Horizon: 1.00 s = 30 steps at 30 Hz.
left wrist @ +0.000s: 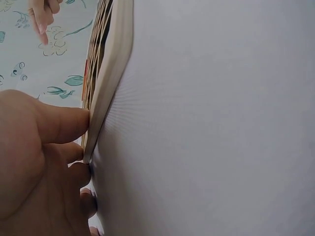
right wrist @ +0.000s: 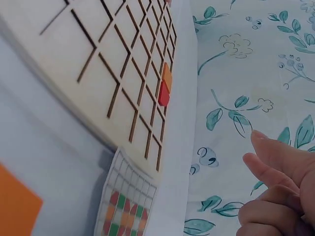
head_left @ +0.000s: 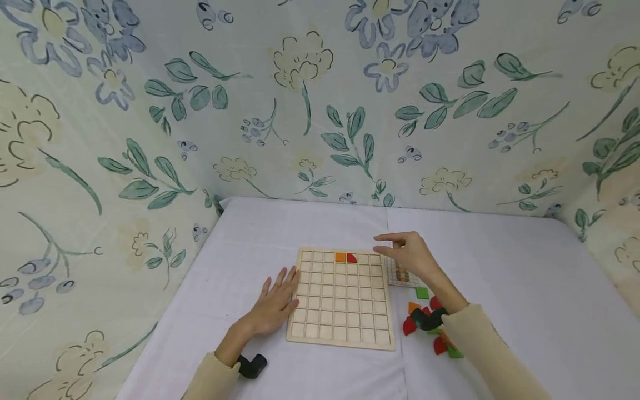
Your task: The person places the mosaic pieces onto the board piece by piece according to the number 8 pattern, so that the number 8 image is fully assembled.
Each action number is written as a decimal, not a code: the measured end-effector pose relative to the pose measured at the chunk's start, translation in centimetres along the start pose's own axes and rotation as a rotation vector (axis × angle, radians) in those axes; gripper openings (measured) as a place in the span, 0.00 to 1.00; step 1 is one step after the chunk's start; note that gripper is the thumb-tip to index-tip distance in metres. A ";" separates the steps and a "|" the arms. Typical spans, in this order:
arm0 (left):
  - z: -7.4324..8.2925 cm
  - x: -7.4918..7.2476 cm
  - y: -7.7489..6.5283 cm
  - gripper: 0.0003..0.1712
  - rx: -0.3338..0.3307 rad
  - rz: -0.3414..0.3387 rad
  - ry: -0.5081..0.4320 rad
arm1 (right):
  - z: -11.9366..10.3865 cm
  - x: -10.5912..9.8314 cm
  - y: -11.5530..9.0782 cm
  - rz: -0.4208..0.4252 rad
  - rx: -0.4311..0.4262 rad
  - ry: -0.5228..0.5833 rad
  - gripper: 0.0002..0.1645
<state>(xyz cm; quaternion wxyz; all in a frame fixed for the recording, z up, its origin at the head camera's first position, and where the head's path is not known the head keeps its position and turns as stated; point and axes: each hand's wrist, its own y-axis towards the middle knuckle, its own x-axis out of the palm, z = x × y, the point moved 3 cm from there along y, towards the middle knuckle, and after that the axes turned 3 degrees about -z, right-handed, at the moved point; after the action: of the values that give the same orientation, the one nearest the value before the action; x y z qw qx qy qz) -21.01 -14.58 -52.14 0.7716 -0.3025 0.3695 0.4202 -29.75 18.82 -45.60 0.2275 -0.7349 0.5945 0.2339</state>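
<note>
Over on the left, the person's left hand [head_left: 270, 308] lies flat on the table [head_left: 215, 283], fingers apart, grip loose, just touching the edge of the gridded board [head_left: 340, 304]. That board, in the middle of the cloth, looks like thin pale wood: stiff, fairly light, probably quick to slide if nudged. I'd lift it by two opposite sides of the rim.

In its top row sit an orange square [head_left: 340, 257] and, right beside it, a red rounded piece [head_left: 352, 258]. Both seem light, hard and smooth, best pinched by opposite edges.

By the board's upper right lies a patterned card [head_left: 395, 279], thin and likely bendy, one to take by a corner. Above it hovers the right hand [head_left: 412, 256], thumb and forefinger apart, nothing visible in its grip.

Furthest right, below that arm, loose tiles [head_left: 409, 326] lie jumbled, a green square [head_left: 422, 293] nearest the card.
</note>
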 end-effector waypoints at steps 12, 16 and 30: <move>0.0 0.1 -0.1 0.37 -0.005 -0.005 -0.006 | 4.4 -4.3 -5.6 0.063 0.081 -0.143 0.24; -0.1 0.1 -0.1 0.38 -0.004 -0.003 -0.007 | 5.7 -5.1 -7.3 0.083 0.112 -0.175 0.25; 0.0 0.1 0.0 0.37 -0.005 -0.005 0.000 | 9.2 -5.1 -10.6 0.028 0.219 -0.169 0.28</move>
<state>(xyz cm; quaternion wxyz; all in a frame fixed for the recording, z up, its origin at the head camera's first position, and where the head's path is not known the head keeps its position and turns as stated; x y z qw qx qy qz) -21.00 -14.52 -52.25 0.7718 -0.3052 0.3680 0.4192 -20.99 30.36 -49.09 0.3525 -0.6751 0.6052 0.2317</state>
